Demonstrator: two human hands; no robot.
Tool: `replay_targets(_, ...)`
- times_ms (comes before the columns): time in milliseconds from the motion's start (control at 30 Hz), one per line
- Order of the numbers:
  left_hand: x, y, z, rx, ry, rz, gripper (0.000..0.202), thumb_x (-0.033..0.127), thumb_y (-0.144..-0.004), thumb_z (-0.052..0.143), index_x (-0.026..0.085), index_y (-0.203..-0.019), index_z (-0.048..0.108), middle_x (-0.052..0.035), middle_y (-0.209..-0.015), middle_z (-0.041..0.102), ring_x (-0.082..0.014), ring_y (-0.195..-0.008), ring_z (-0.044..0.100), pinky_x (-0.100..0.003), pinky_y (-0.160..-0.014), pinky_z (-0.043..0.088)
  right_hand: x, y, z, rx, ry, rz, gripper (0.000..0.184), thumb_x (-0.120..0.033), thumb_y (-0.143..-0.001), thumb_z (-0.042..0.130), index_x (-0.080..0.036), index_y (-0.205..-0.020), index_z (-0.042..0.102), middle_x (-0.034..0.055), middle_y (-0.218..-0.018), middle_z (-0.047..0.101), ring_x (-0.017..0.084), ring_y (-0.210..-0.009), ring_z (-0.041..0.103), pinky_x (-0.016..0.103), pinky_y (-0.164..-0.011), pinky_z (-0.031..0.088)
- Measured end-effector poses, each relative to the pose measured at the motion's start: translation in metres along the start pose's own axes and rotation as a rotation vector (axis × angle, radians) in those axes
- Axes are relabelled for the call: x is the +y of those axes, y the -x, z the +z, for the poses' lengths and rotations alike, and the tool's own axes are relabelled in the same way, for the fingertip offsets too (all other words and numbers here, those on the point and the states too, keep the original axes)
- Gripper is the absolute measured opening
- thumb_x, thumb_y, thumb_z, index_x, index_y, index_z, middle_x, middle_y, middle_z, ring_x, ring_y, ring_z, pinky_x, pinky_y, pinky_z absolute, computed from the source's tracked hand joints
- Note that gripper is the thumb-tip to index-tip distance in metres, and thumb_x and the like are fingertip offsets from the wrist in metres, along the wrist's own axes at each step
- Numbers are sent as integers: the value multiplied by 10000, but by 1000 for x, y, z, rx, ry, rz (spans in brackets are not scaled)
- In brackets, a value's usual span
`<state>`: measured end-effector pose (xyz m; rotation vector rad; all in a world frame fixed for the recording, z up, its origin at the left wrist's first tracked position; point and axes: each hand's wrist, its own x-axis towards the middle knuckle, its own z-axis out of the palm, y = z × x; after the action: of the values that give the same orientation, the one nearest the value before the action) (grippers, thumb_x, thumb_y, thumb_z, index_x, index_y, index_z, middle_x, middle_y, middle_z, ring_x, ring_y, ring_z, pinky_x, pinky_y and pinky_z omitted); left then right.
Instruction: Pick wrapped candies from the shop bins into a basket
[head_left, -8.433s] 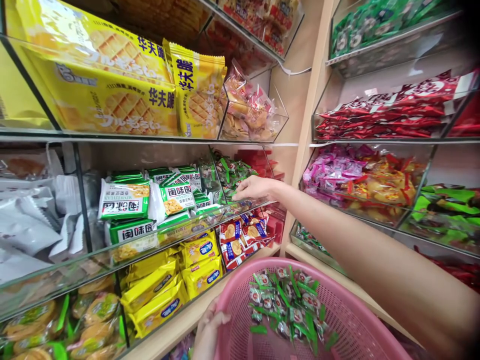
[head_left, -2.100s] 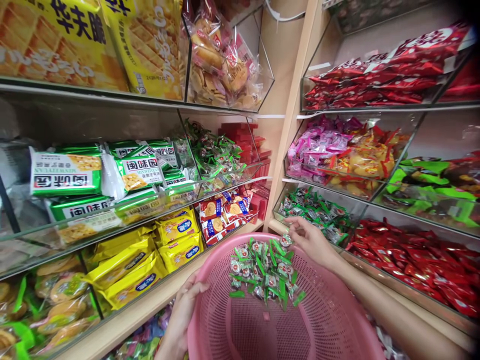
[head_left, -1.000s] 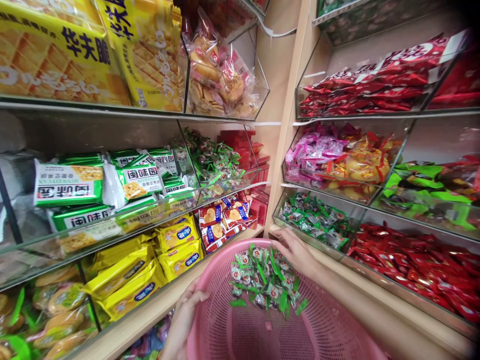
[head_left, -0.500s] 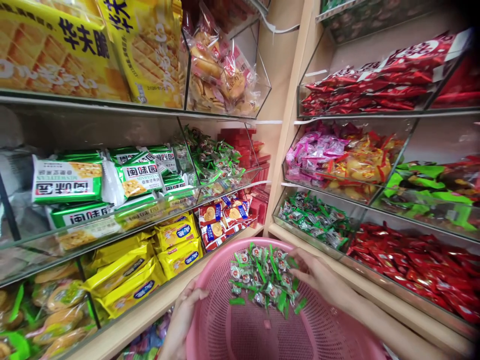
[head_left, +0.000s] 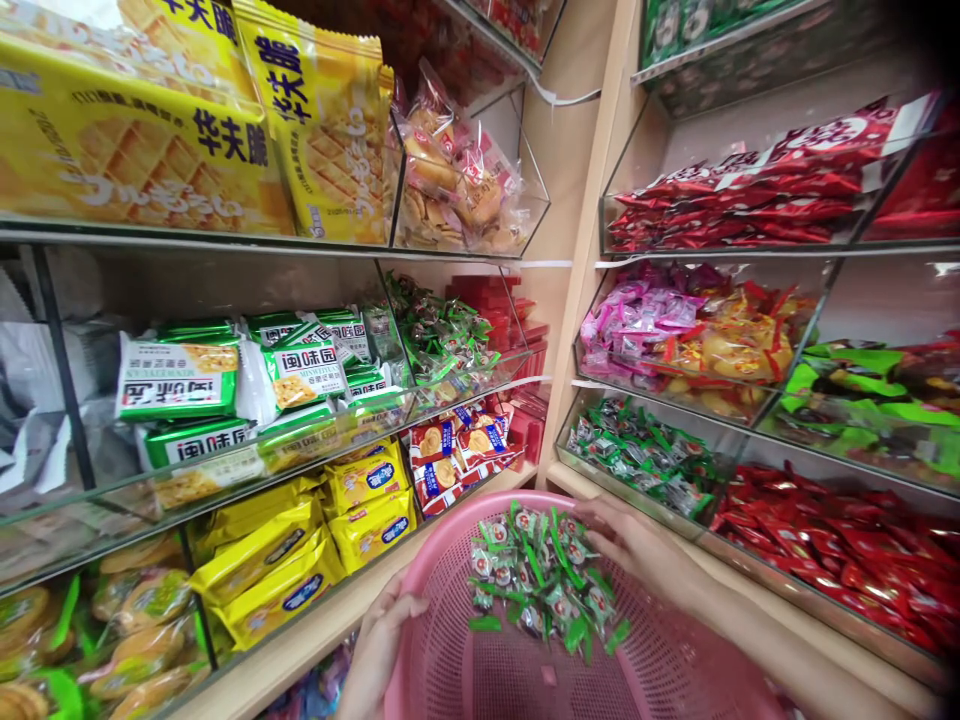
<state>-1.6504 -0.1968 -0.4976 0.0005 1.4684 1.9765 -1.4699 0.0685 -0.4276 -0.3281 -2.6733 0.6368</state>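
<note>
A pink plastic basket [head_left: 450,670] sits low in the middle of the view, with a pile of small green-wrapped candies [head_left: 544,585] inside it. My left hand [head_left: 379,645] grips the basket's left rim, thumb over the edge. My right hand [head_left: 626,540] reaches into the basket from the right, its fingers curled down against the far side of the candy pile. Whether those fingers hold any candy is hidden. A glass bin of the same green candies [head_left: 637,455] stands just beyond my right hand.
Glass-fronted shelves surround me. On the left are yellow waffle bags [head_left: 150,170], green biscuit packs [head_left: 225,375] and yellow packs [head_left: 300,550]. On the right are bins of red packets [head_left: 825,530] and pink and orange sweets [head_left: 690,330]. A wooden post [head_left: 592,230] divides them.
My right hand came away from the upper green-candy bin, passed the lower green-candy bin and dropped into the basket onto the candies. My left hand kept its grip on the rim.
</note>
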Motion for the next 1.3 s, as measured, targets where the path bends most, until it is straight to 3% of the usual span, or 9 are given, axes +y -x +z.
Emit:
replay_targets(167,1,4,2,-7,16,1,508,154,-526,630,167,-1033,600,-48,-905,678,-230,-868,622,-307,-785,450,-25,-17,-24,74,90,-33,239,-335,-851,394,-248,-968,583,58,-911,587,187,-786,571,310,-678,452)
replay_targets(300,6,11,6,-167,67,18,474,141,-569,576,188,-1040,598,-34,-949,671,-208,-885,616,-293,-810,439,-51,-40,-42,174,142,-108,253,-321,-873,351,-242,-974,569,54,-896,593,186,-806,565,316,-711,438)
replay_targets(533,9,11,7,-202,36,58,461,126,-564,560,184,-1019,611,-37,-966,669,-212,-998,572,-285,-877,399,-133,-111,-72,480,59,-288,206,-263,-842,417,-206,-999,539,26,-860,619,167,-782,575,310,-716,436)
replay_targets(600,7,8,4,-192,42,60,460,121,-566,561,184,-1020,607,-37,-968,668,-212,-1021,562,-295,-903,383,-156,-134,-74,468,77,-267,209,-298,-830,446,-197,-989,537,13,-769,609,183,-784,571,351,-747,420)
replay_targets(700,3,3,0,-160,31,66,448,116,-563,568,181,-1004,610,-37,-954,670,-220,-1024,560,-309,-913,377,-179,-164,-70,394,119,-97,286,-420,-787,510,-168,-911,563,24,-708,583,224,-811,562,427,-784,378)
replay_targets(800,2,0,-2,-179,27,74,428,116,-559,567,176,-979,620,-40,-961,668,-218,-1039,551,-302,-915,375,-188,-180,-63,344,93,13,335,-487,-735,557,-157,-782,589,41,-728,576,245,-849,552,453,-794,353)
replay_targets(933,6,4,1,-194,30,72,437,125,-549,568,166,-980,626,-47,-950,671,-221,-1022,559,-301,-902,384,-187,-181,-60,372,122,20,277,-440,-715,580,-177,-630,599,20,-668,593,222,-808,558,427,-774,351)
replay_targets(1067,10,13,6,-124,32,84,478,152,-531,598,159,-1009,621,-55,-930,678,-237,-932,599,-329,-876,405,-186,-174,-62,368,188,85,238,-400,-736,536,-214,-638,646,22,-702,645,219,-809,557,418,-771,323)
replay_targets(1300,7,8,3,-141,32,63,498,139,-533,598,160,-1031,613,-58,-942,675,-247,-949,595,-338,-881,406,-187,-175,-60,346,112,96,206,-383,-727,555,-239,-640,673,6,-667,655,198,-773,565,413,-780,310)
